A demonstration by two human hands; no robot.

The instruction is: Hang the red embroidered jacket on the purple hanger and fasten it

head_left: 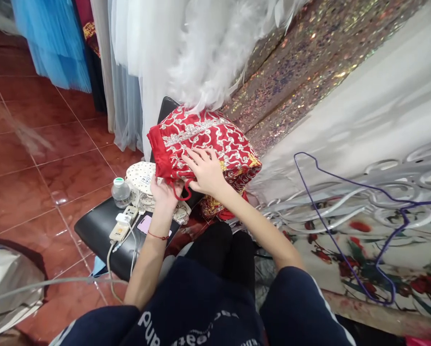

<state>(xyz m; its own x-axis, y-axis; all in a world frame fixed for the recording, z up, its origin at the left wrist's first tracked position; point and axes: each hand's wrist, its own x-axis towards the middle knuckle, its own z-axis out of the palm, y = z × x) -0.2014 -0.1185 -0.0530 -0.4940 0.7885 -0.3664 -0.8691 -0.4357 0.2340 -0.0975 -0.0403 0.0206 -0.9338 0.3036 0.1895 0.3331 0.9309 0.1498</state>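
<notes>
At left, a clear plastic bottle (pixel 120 194), contents unclear, stands on the black padded bench (pixel 96 228). Right hand (pixel 207 174) lies spread on silver-embroidered red cloth (pixel 233 139); left hand (pixel 165 193) under its edge, grip hidden.

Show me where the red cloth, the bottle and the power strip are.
Red cloth (pixel 201 137): head view, on its patterned upper face.
Bottle (pixel 121 195): head view, clear body below the cap.
Power strip (pixel 119 232): head view, top face near its cord.
</notes>
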